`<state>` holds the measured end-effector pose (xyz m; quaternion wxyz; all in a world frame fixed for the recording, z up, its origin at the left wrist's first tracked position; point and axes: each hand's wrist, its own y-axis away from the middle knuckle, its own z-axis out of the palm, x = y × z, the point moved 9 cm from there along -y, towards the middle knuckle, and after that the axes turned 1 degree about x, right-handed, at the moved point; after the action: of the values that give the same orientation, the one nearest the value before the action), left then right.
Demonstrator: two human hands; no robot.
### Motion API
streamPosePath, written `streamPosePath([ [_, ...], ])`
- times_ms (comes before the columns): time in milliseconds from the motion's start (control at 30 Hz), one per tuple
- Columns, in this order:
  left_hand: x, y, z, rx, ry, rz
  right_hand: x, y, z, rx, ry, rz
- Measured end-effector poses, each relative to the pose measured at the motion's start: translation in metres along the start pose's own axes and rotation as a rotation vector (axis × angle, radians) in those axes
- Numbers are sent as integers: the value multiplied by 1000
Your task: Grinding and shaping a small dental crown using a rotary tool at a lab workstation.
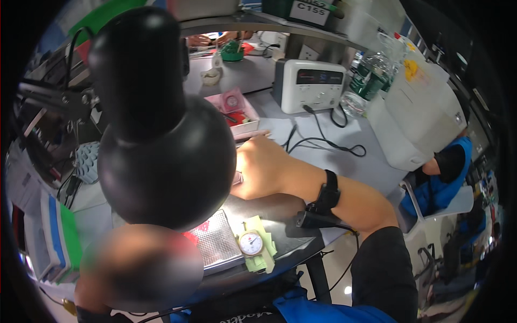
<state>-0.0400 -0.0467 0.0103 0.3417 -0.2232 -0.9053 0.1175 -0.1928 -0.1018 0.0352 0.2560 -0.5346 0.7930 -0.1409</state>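
My right hand (pixel 259 164) is curled beside the black desk lamp (pixel 167 161), over the dark mat (pixel 280 207). The lamp head hides its fingertips and whatever they grip. A thin pinkish stick (pixel 253 135) lies just beyond the knuckles. Of my left arm (pixel 89 293) only a bit of skin and sleeve shows at lower left; the lamp and a blurred patch cover the rest, hand included. Nearer to me sit a silver textured tray (pixel 219 242) with red bits on it and a round dial gauge (pixel 251 243) on yellow-green paper slips (pixel 265 262).
Behind my hand stand a pink-and-white box (pixel 249 127) and a white device with a display (pixel 313 86), its black cable (pixel 334 141) looping over the table. Plastic bottles (pixel 369 81) and a white bin (pixel 414 118) line the right side. A person in blue (pixel 449 172) sits beyond.
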Motion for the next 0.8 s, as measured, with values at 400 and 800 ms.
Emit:
streamPosePath([
  [400,-4,6,7,88,-61,-1,-9,9,13,-83,67,-8],
  [800,23,42,5,148,645,-340,-35,23,-6,76,75,-431],
])
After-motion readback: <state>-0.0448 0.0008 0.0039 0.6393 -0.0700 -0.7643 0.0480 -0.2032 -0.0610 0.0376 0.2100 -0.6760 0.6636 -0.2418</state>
